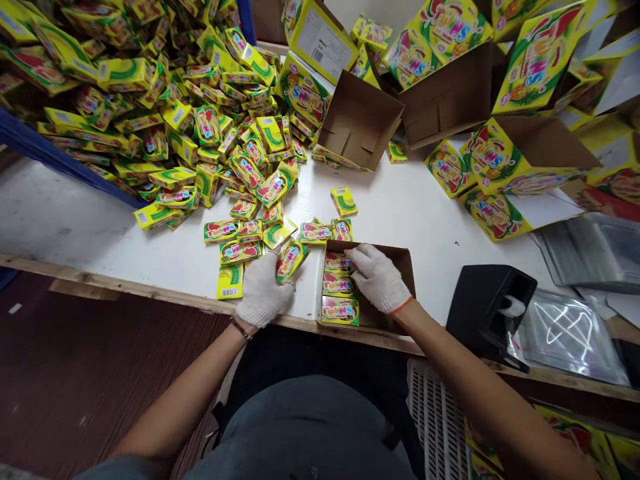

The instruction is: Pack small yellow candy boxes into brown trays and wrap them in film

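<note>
In a white knitted glove, my left hand (265, 290) is closed on a small yellow-green TWINS box (293, 259), tilted above the white table. My right hand (377, 277), gloved too, reaches into an open cardboard carton (406, 267) at the table's front edge. Its fingertips press on the far small box (336, 261) of a row inside. Nearer boxes in that row, a middle one (338, 284) and a front one (340, 310), lie flat along the carton's left side. Beside my left hand are several loose boxes (240, 252).
A large heap of small boxes (150, 120) spreads over the back left, inside a blue-edged bin (65, 157). Open display cartons (363, 120) stack up at the back right. A black tape dispenser (487, 307) and clear plastic sheets (570, 333) lie on the right.
</note>
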